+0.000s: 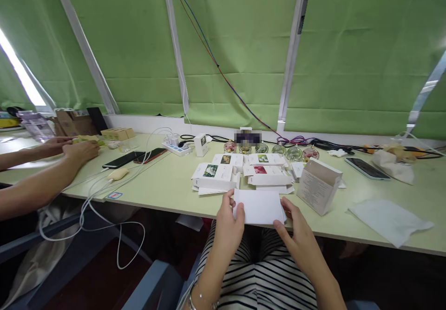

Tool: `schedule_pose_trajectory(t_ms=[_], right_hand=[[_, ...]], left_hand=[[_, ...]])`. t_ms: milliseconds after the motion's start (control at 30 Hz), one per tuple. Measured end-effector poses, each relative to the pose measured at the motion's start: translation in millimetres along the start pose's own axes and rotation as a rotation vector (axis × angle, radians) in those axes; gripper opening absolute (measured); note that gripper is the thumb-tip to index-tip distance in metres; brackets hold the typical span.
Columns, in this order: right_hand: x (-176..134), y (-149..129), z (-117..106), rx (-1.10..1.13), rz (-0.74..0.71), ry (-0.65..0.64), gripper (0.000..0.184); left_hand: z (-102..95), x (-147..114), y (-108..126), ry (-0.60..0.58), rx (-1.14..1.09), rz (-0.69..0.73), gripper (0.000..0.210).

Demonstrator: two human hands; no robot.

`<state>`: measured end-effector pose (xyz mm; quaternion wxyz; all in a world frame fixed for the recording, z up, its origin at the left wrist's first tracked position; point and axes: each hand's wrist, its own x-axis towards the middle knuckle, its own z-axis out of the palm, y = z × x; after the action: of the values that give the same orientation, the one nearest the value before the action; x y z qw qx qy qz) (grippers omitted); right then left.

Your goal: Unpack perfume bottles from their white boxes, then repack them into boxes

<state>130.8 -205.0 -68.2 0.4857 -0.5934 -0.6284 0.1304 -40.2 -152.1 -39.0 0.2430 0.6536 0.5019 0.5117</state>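
Observation:
At the table's front edge I hold a white rectangular card (259, 205) with a blank upper face; it may be a stack or a flattened box. My left hand (229, 226) grips its left side, thumb on top. My right hand (299, 233) pinches the lower right corner, where a second layer shows. Just beyond lie several small white boxes with flower pictures, among them one with a red flower (260, 169) and one with white flowers (211, 170). To the right, a beige printed box (318, 187) stands upright.
Several round clear items (294, 152) line the back near tangled cables (296, 141). A phone (367, 168) and a white sheet (390, 219) lie to the right. At left are two more phones, white cables (83, 214) and another person's hands (80, 151).

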Motion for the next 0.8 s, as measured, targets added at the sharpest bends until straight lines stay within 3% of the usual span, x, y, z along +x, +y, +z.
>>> schedule_pose_trajectory(t_ms=[167, 333, 467, 633, 800], right_hand=[[0.7, -4.0, -2.8, -0.093, 0.022, -0.063, 0.052], [6.6, -9.0, -6.9, -0.135, 0.008, -0.127, 0.054], [20.6, -5.5, -11.0, -0.168, 0.014, -0.177, 0.066], [35.8, 0.4, -14.5, -0.218, 0.009, -0.314, 0.078], [38.1, 0.2, -19.2, -0.138, 0.017, -0.290, 0.071]], left_hand=[[-4.7, 0.8, -5.4, -0.120, -0.058, -0.033, 0.044], [-4.8, 5.6, 0.7, -0.198, 0.021, 0.015, 0.050], [-2.2, 9.8, 6.0, -0.295, 0.044, 0.012, 0.050], [1.3, 19.4, 6.6, -0.338, 0.058, -0.039, 0.047], [6.4, 27.5, 3.2, -0.368, 0.075, -0.046, 0.046]])
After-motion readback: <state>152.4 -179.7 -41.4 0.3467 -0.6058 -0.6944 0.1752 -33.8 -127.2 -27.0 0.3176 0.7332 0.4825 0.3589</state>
